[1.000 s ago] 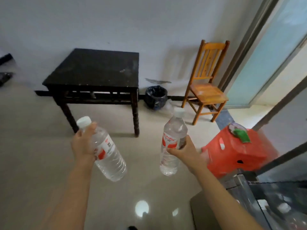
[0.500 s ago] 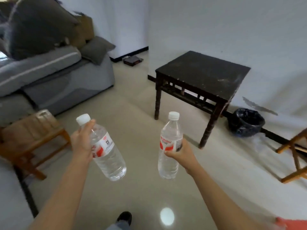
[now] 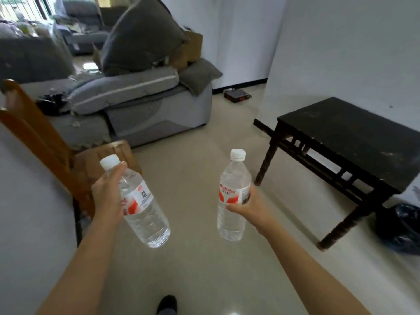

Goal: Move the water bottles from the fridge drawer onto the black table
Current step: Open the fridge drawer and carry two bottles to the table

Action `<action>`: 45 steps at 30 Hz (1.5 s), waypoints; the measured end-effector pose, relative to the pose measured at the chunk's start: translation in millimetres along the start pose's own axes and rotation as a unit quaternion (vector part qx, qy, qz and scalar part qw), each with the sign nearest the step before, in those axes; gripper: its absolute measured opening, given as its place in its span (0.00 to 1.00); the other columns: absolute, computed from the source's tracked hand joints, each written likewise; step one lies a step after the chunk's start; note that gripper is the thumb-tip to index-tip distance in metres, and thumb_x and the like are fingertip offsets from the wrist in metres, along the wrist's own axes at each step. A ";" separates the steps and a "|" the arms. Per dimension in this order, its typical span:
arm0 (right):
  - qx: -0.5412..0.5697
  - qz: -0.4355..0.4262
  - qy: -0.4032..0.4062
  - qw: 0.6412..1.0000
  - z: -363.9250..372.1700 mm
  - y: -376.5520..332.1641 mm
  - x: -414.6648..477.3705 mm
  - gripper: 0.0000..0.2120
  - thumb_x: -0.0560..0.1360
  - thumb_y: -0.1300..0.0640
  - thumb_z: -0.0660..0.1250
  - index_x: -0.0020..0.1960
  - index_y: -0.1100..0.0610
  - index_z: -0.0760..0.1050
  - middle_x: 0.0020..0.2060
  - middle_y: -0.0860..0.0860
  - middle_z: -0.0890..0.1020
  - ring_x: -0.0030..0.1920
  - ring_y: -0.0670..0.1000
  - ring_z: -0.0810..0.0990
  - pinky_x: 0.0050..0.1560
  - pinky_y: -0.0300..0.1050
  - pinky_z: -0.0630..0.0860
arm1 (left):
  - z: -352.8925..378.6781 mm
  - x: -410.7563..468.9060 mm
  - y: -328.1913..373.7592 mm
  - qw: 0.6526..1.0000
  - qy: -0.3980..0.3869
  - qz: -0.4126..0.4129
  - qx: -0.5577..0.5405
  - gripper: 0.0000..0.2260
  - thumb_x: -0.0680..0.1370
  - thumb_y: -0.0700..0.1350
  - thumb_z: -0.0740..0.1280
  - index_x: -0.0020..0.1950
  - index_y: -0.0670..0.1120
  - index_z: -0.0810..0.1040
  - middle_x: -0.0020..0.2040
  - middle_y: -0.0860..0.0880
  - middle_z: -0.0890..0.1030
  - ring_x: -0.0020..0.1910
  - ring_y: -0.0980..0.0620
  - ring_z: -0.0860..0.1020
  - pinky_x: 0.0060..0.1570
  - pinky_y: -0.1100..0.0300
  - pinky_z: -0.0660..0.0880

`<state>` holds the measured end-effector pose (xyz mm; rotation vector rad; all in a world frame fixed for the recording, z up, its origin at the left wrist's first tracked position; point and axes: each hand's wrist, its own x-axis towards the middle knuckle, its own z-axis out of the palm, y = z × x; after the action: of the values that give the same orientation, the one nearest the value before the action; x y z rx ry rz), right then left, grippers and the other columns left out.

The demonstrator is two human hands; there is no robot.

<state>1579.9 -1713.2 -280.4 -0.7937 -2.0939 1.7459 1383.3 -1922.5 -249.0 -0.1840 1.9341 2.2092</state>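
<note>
My left hand (image 3: 108,196) grips a clear water bottle (image 3: 145,214) with a white cap and a red-and-white label, tilted so its base points down and to the right. Held almost upright in my right hand (image 3: 247,209) is a second bottle (image 3: 231,201) of the same kind. Both bottles hang over the bare floor in front of me. The black table (image 3: 354,137) stands to the right against the white wall, its top bare, a good arm's length from my right hand. The fridge drawer is out of view.
A wooden chair (image 3: 52,151) stands close on the left beside a white wall. A grey sofa (image 3: 141,98) piled with cushions fills the back left. A dark bin bag (image 3: 404,230) lies under the table's right end. A small dark box (image 3: 237,96) lies on the floor behind.
The view has swung further left: the table has slid to the right edge and the sofa and wooden chair have come in. Both hands keep their bottles in the same pose.
</note>
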 end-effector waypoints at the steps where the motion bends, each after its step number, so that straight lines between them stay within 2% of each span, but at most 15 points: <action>1: -0.006 0.000 0.004 1.000 6.6 -4.5 10.2 0.23 0.65 0.67 0.73 0.52 0.47 0.71 0.47 0.48 0.82 0.47 0.44 0.81 0.43 0.34 0.76 | 0.5 13.4 3.0 1.000 -0.004 0.001 0.000 0.09 0.70 0.53 0.71 0.44 0.52 0.77 0.44 0.49 0.81 0.43 0.47 0.80 0.52 0.49 0.76; 5: -0.030 0.006 0.018 0.999 37.6 -24.5 64.0 0.21 0.65 0.66 0.74 0.49 0.46 0.71 0.45 0.47 0.81 0.47 0.45 0.81 0.47 0.37 0.75 | 9.4 74.8 22.4 0.999 -0.035 0.010 0.027 0.08 0.71 0.54 0.69 0.45 0.52 0.76 0.50 0.47 0.81 0.48 0.44 0.80 0.54 0.46 0.76; 10: 0.004 0.015 0.115 0.993 50.1 -41.5 114.6 0.21 0.65 0.64 0.75 0.53 0.51 0.73 0.46 0.47 0.82 0.47 0.45 0.81 0.47 0.39 0.77 | 35.5 135.0 37.4 0.997 -0.067 0.003 0.040 0.05 0.72 0.51 0.69 0.42 0.52 0.76 0.50 0.45 0.80 0.47 0.44 0.79 0.52 0.48 0.75; 14: 0.035 0.032 0.180 0.982 35.6 -39.1 147.3 0.17 0.66 0.66 0.73 0.48 0.50 0.74 0.43 0.49 0.83 0.45 0.47 0.82 0.48 0.43 0.76 | 68.7 172.3 32.4 0.994 -0.102 -0.013 0.047 0.06 0.71 0.51 0.70 0.44 0.51 0.76 0.49 0.45 0.80 0.47 0.44 0.79 0.49 0.50 0.76; 16: 0.029 0.035 0.199 0.979 19.7 -34.4 166.5 0.17 0.65 0.67 0.73 0.47 0.51 0.74 0.43 0.49 0.83 0.45 0.48 0.82 0.48 0.45 0.77 | 95.0 188.3 29.6 0.990 -0.134 -0.015 0.052 0.05 0.72 0.50 0.69 0.43 0.52 0.76 0.46 0.47 0.80 0.45 0.45 0.79 0.45 0.53 0.75; 18: 0.016 0.037 0.211 0.977 1.9 -28.8 187.7 0.18 0.65 0.66 0.74 0.50 0.53 0.74 0.44 0.50 0.82 0.45 0.48 0.82 0.50 0.47 0.78 | 123.3 204.2 27.0 0.986 -0.155 -0.010 0.054 0.04 0.73 0.50 0.68 0.41 0.53 0.75 0.43 0.48 0.79 0.42 0.47 0.78 0.42 0.56 0.75; 22: 0.016 0.026 0.218 0.975 -33.1 -25.8 250.5 0.23 0.62 0.60 0.76 0.54 0.56 0.74 0.46 0.53 0.83 0.48 0.53 0.82 0.53 0.54 0.78 | 187.6 237.3 38.5 0.986 -0.160 0.002 0.046 0.05 0.73 0.48 0.69 0.39 0.51 0.76 0.40 0.48 0.79 0.40 0.48 0.78 0.43 0.55 0.74; 26: 0.013 0.020 0.221 0.975 -54.2 -31.7 318.5 0.21 0.65 0.64 0.75 0.56 0.58 0.74 0.47 0.53 0.83 0.48 0.51 0.82 0.53 0.51 0.78 | 244.2 273.2 57.8 0.983 -0.172 0.033 0.049 0.03 0.74 0.47 0.68 0.40 0.51 0.76 0.41 0.48 0.79 0.41 0.48 0.79 0.45 0.54 0.75; 31: 0.002 0.008 0.203 0.979 -70.8 -46.7 390.6 0.18 0.66 0.64 0.74 0.54 0.59 0.75 0.43 0.50 0.83 0.42 0.44 0.83 0.40 0.35 0.77 | 298.9 319.2 65.8 0.986 -0.158 0.040 0.029 0.04 0.74 0.46 0.68 0.40 0.50 0.76 0.39 0.49 0.78 0.38 0.50 0.78 0.44 0.55 0.74; 35: 0.006 0.001 0.205 0.979 -78.2 -55.2 439.5 0.17 0.66 0.66 0.74 0.49 0.51 0.74 0.41 0.47 0.82 0.38 0.39 0.82 0.36 0.30 0.75 | 332.1 357.3 55.4 0.987 -0.157 0.028 0.030 0.03 0.73 0.45 0.68 0.40 0.50 0.76 0.38 0.49 0.78 0.37 0.51 0.78 0.40 0.58 0.75; 40: -0.019 0.011 0.227 0.974 -90.3 -61.4 522.2 0.19 0.65 0.63 0.75 0.46 0.45 0.71 0.43 0.44 0.80 0.44 0.43 0.80 0.48 0.40 0.76 | 392.2 436.7 52.5 0.984 -0.173 0.029 0.039 0.04 0.73 0.46 0.69 0.39 0.49 0.77 0.38 0.48 0.79 0.37 0.49 0.78 0.41 0.56 0.74; 45: -0.012 0.025 0.260 0.965 -107.5 -79.8 604.3 0.20 0.66 0.64 0.74 0.47 0.45 0.69 0.44 0.42 0.78 0.45 0.42 0.78 0.50 0.42 0.74 | 470.4 529.5 68.6 0.975 -0.215 0.046 0.033 0.04 0.72 0.47 0.69 0.39 0.50 0.76 0.39 0.49 0.79 0.38 0.48 0.78 0.43 0.54 0.74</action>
<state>1137.4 -1281.5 -250.3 -1.1719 -1.7505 1.3425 870.2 -1429.6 -236.8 0.3712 1.7936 2.0198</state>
